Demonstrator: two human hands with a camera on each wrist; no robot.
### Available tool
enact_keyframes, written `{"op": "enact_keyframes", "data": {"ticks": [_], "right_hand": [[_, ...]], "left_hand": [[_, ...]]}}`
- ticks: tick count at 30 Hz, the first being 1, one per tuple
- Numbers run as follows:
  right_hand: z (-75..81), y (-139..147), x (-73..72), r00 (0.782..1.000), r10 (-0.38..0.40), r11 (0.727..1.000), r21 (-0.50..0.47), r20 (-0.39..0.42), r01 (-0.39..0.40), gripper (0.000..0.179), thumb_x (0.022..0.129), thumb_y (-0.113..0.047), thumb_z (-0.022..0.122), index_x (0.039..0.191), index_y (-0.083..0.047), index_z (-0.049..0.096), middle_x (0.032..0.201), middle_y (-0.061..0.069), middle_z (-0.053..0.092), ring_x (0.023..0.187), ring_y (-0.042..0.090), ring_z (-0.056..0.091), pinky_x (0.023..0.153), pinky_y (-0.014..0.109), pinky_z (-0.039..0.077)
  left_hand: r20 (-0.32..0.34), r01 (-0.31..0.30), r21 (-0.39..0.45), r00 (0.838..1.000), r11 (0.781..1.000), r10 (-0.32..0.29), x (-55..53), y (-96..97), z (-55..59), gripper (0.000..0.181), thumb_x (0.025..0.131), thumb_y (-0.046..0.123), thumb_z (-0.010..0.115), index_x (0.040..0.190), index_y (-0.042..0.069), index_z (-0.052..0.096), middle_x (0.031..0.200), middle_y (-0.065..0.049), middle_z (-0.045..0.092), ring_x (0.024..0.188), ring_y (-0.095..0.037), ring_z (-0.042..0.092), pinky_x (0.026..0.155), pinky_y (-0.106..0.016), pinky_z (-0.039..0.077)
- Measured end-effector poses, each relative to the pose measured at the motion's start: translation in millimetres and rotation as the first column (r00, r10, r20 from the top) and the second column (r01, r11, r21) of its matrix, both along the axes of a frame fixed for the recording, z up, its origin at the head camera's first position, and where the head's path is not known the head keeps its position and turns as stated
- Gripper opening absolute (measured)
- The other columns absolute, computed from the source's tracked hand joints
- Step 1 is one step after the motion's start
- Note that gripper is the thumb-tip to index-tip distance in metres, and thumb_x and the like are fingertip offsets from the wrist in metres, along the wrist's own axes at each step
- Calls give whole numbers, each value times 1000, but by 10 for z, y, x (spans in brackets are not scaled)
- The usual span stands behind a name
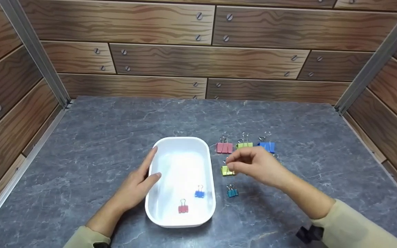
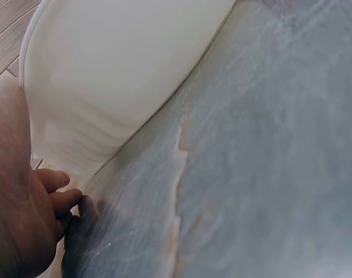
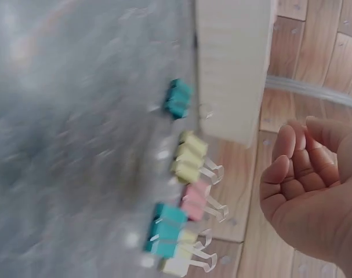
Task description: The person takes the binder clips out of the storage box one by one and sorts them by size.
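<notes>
My left hand grips the left side of a white plastic tub, its thumb over the rim and other fingers along the outer wall. Inside the tub lie a small blue binder clip and a small red binder clip. To the right of the tub, my right hand hovers with loosely curled fingers over a yellow binder clip. Nothing shows between those fingers in the right wrist view, where the hand stands apart from the clips. Nearer me sits a small teal binder clip.
Behind the right hand stand larger binder clips in a row: pink, yellow-green and blue. A teal clip shows in the right wrist view. Wood-patterned walls enclose the dark marbled tabletop.
</notes>
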State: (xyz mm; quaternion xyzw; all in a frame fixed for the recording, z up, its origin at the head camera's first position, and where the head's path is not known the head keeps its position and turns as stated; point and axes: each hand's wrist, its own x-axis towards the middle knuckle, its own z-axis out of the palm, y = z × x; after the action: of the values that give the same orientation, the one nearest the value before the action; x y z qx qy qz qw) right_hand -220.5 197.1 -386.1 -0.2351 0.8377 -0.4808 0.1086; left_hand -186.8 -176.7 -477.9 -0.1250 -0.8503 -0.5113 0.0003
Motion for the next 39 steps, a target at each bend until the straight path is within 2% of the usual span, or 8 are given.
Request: {"op": "enact_keyframes", "data": {"ticks": [4, 9, 16, 21, 23, 27, 31, 39], "right_hand": [[48, -177, 25, 993, 94, 995, -34, -75, -97, 12, 96, -15, 80, 106, -8, 81, 95, 3, 76, 83, 15, 67, 72, 26, 57], [22, -440, 67, 967, 214, 976, -3, -141, -216, 17, 95, -16, 80, 111, -9, 81, 100, -2, 78, 89, 17, 68, 77, 30, 57], [-130, -791, 98, 915, 361, 932, 29, -179, -362, 21, 98, -20, 79, 116, -9, 80, 98, -5, 79, 93, 11, 71, 89, 44, 56], [-305, -925, 97, 864, 436, 900, 100, -249, -425, 22, 97, -17, 79, 117, -8, 78, 92, -6, 78, 89, 4, 70, 83, 42, 59], [-356, -958, 98, 837, 454, 891, 153, -305, -428, 23, 96, -17, 80, 116, -8, 78, 90, -7, 77, 86, 2, 68, 78, 39, 59], [-411, -982, 115, 792, 467, 882, 274, -393, -384, 24, 94, -23, 81, 115, -13, 79, 89, -11, 77, 83, 2, 67, 81, 32, 54], [-428, -994, 150, 790, 461, 876, 348, -404, -333, 23, 94, -28, 81, 114, -18, 80, 90, -17, 76, 82, 5, 67, 86, 30, 49], [-450, -1010, 187, 777, 463, 864, 411, -427, -290, 23, 92, -28, 78, 113, -24, 82, 93, -20, 77, 80, 6, 65, 86, 30, 48]], "left_hand": [[-1, 2, -3, 1000, 1000, -2, 2, -3, -3, 74, 108, 28, 59, 171, 38, 20, 168, -7, 38, 145, -27, 47, 108, -48, 49], [-28, 1, -7, 1000, 1000, -1, -6, -5, -16, 74, 108, 27, 59, 171, 35, 21, 166, -10, 41, 141, -28, 52, 104, -48, 53], [-32, 3, -4, 999, 1000, -4, -7, -9, -11, 75, 108, 27, 60, 171, 35, 21, 166, -9, 41, 140, -26, 52, 106, -47, 51], [-42, 6, -12, 999, 1000, -7, -5, -7, -21, 74, 108, 27, 59, 171, 33, 22, 165, -10, 42, 140, -27, 53, 105, -47, 52], [-39, 10, -8, 999, 1000, -10, -4, -11, -21, 74, 108, 26, 59, 172, 33, 22, 166, -10, 42, 141, -27, 52, 105, -48, 52], [-28, 15, -3, 1000, 1000, -15, -10, -16, -11, 74, 108, 26, 59, 171, 35, 21, 167, -9, 40, 143, -26, 50, 107, -48, 50], [-31, 10, -10, 999, 1000, -10, -5, -21, -5, 74, 108, 27, 60, 171, 36, 22, 167, -8, 39, 143, -27, 49, 108, -48, 49], [-48, 17, -14, 999, 1000, -18, 4, -18, -19, 73, 109, 29, 58, 172, 34, 20, 165, -13, 42, 141, -29, 52, 102, -47, 54]]}}
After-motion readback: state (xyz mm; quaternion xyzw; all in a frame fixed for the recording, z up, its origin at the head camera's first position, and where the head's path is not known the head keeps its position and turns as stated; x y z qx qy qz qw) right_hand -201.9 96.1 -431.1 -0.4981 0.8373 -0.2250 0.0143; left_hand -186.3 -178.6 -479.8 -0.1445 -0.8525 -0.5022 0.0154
